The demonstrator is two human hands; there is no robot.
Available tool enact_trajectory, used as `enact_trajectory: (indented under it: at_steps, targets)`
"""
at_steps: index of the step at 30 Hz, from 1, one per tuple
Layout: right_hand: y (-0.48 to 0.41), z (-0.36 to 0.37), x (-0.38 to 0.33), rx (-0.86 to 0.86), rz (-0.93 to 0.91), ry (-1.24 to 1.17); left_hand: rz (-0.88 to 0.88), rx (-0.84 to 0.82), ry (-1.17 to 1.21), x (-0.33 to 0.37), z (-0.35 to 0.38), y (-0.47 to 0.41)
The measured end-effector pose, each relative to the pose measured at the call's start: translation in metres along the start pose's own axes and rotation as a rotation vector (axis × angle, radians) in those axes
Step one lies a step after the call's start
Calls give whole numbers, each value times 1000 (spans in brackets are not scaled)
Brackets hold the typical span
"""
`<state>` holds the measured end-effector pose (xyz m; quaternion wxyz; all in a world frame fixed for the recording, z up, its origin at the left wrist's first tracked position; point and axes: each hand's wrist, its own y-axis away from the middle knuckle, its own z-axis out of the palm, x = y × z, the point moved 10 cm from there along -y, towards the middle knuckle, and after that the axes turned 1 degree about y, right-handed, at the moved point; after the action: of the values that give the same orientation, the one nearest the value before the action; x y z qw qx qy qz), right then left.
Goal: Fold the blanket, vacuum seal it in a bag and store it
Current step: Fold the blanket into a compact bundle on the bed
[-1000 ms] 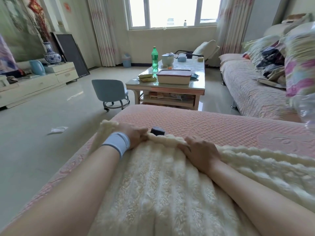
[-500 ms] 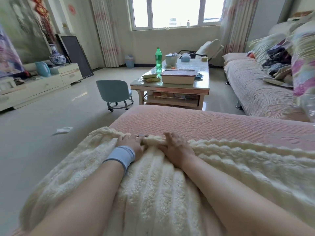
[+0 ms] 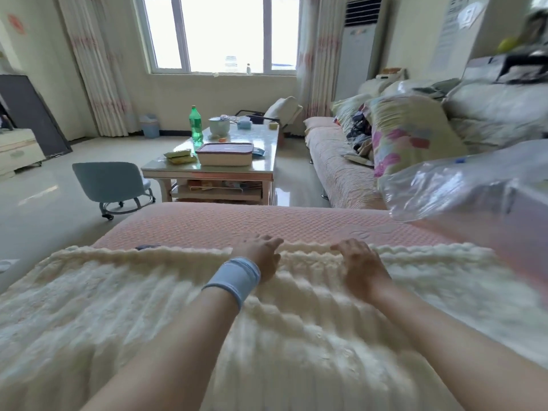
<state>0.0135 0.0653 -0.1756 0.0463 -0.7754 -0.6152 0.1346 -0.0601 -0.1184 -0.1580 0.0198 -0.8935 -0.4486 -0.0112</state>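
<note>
So the cream fluffy fleece blanket [image 3: 296, 336] is lying spread over the pink quilted couch seat [image 3: 237, 223]. It looks soft, floppy and bulky rather than heavy imo, so it's best grabbed by the far edge or corners. Left hand [image 3: 262, 255] lies flat on that edge, fingers straight; right hand [image 3: 360, 262] bends its fingers onto it, can't tell if it's pinching. Count: one blanket, one crinkly clear plastic bag [image 3: 459, 185], two hands.

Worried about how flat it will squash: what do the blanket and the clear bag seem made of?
Blanket: cream plush fleece, likely synthetic; deep fluffy pile in ribbed rows. Bag: thin clear plastic film, glossy; it crinkles and catches bright glints.
</note>
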Motion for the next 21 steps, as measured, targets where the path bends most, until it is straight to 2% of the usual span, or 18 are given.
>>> enact_trajectory:
  at_steps: [4,6,10,11,13,15,17,18,19,21]
  targets:
    - [27,-17,83,107,117,161,113,-21,-27,83,19,-20]
    - [30,-19,117,123,151,146,108,8,-59,108,28,-31]
    - [22,14,183,-192,283,122,23,-43,14,136,50,-53]
    - [19,15,190,-189,274,118,36,-18,28,145,50,-60]
    - [9,-2,198,-7,239,73,-12,60,38,148,39,-73]
    - [-3,-30,202,212,211,-2,-126,259,191,133,9,-86]
    - [-18,-53,202,348,140,-73,-180,443,255,126,-10,-97]
    - [-27,-52,203,318,116,-94,-190,450,269,126,-9,-106]
    - [-34,-40,205,202,116,-86,-188,391,290,128,2,-113]
    - [-29,6,222,-175,223,13,-170,107,274,135,51,-120]
